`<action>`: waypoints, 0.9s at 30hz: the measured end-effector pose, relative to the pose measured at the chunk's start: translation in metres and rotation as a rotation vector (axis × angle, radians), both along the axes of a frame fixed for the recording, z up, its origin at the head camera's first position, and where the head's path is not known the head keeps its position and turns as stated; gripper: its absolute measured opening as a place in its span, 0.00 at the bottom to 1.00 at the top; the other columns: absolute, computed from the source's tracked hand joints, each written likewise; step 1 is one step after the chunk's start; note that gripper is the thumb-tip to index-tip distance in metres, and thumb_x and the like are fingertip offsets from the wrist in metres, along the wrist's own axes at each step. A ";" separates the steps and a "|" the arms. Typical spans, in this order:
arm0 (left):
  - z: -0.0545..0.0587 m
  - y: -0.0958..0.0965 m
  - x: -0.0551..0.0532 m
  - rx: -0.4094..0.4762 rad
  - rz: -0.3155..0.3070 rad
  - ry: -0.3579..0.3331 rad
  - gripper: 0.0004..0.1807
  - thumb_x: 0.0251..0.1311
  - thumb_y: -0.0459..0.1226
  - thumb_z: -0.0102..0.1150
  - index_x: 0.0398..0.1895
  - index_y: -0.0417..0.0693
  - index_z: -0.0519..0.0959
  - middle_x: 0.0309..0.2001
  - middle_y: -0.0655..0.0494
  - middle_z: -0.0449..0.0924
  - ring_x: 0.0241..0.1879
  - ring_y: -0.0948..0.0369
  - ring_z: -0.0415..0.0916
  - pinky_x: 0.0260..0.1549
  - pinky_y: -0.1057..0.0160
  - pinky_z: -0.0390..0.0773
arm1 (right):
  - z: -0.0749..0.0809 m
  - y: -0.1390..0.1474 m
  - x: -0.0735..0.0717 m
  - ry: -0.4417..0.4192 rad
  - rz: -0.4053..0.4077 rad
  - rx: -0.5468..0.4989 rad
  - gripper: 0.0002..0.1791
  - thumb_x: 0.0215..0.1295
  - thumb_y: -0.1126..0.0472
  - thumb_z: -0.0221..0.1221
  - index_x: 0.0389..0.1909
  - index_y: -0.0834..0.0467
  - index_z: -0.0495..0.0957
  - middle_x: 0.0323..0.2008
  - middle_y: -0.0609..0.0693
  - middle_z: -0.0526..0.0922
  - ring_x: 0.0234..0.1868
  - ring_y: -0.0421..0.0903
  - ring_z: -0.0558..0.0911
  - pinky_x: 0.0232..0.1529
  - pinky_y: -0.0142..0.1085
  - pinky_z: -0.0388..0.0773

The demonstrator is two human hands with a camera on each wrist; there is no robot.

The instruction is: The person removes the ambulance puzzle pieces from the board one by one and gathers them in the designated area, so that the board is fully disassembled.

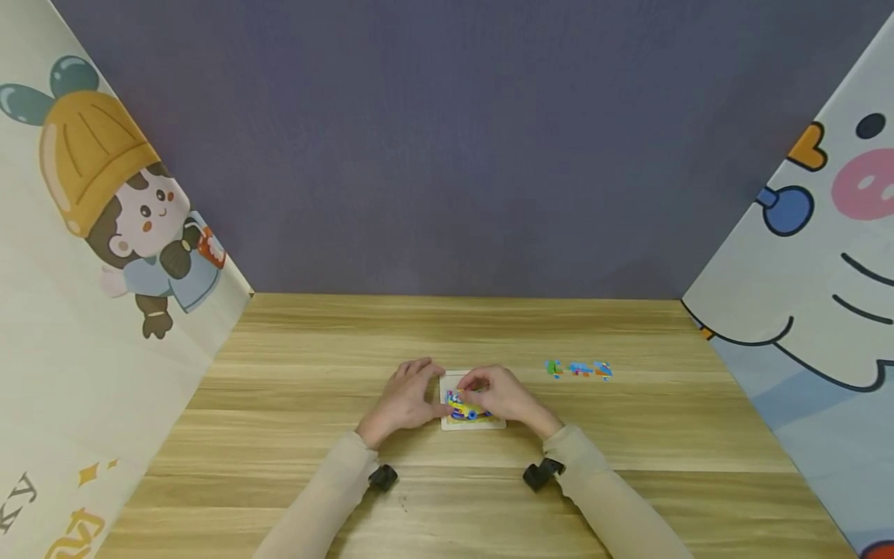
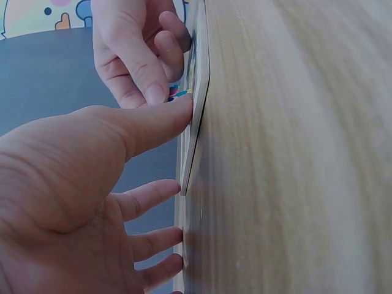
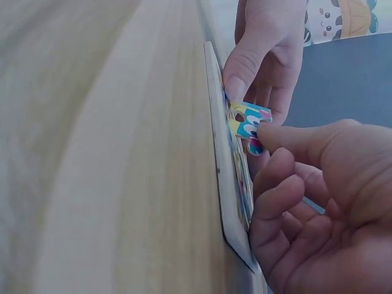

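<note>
A small jigsaw board (image 1: 475,426) with a pale frame lies flat on the table, its lower part filled with a bright yellow and blue picture. My right hand (image 1: 499,394) is over the board, pinching a jigsaw piece (image 3: 248,121) between thumb and fingers. In the right wrist view the piece shows a cartoon eye and stands tilted up from the board. My left hand (image 1: 405,400) rests at the board's left side with fingers spread. Its thumb (image 2: 165,119) reaches onto the board near the piece, while the other fingertips touch down by the edge.
Several loose jigsaw pieces (image 1: 580,369) lie in a short row to the right of the board. A dark panel (image 1: 461,155) rises behind the wooden table (image 1: 314,326). Cartoon-printed walls (image 1: 56,373) stand on both sides. Each wrist carries a small black camera (image 1: 382,477).
</note>
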State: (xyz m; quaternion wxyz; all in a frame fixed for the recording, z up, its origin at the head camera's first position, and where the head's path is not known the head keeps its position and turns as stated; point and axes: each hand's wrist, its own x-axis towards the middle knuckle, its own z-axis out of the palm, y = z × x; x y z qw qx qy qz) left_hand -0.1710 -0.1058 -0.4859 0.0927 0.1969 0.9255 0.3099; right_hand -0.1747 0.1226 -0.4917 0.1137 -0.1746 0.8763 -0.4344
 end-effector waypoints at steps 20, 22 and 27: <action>-0.001 0.001 -0.002 -0.027 0.009 -0.012 0.36 0.62 0.52 0.75 0.71 0.50 0.76 0.81 0.38 0.62 0.80 0.37 0.57 0.79 0.31 0.56 | -0.003 0.012 -0.001 -0.084 -0.025 -0.134 0.13 0.76 0.56 0.64 0.54 0.59 0.84 0.42 0.53 0.88 0.27 0.41 0.81 0.28 0.33 0.81; -0.002 0.000 -0.002 -0.022 0.008 -0.010 0.36 0.62 0.52 0.75 0.71 0.50 0.76 0.81 0.38 0.62 0.80 0.37 0.57 0.79 0.31 0.56 | -0.004 0.016 -0.001 -0.100 -0.033 -0.147 0.14 0.77 0.56 0.64 0.55 0.59 0.84 0.41 0.54 0.88 0.24 0.41 0.80 0.24 0.32 0.80; -0.003 0.000 -0.002 -0.016 0.008 -0.009 0.37 0.61 0.52 0.75 0.71 0.49 0.76 0.81 0.38 0.61 0.80 0.37 0.56 0.79 0.31 0.55 | -0.005 0.025 0.001 -0.155 -0.060 -0.208 0.15 0.77 0.58 0.63 0.57 0.63 0.83 0.40 0.56 0.87 0.25 0.42 0.82 0.25 0.33 0.84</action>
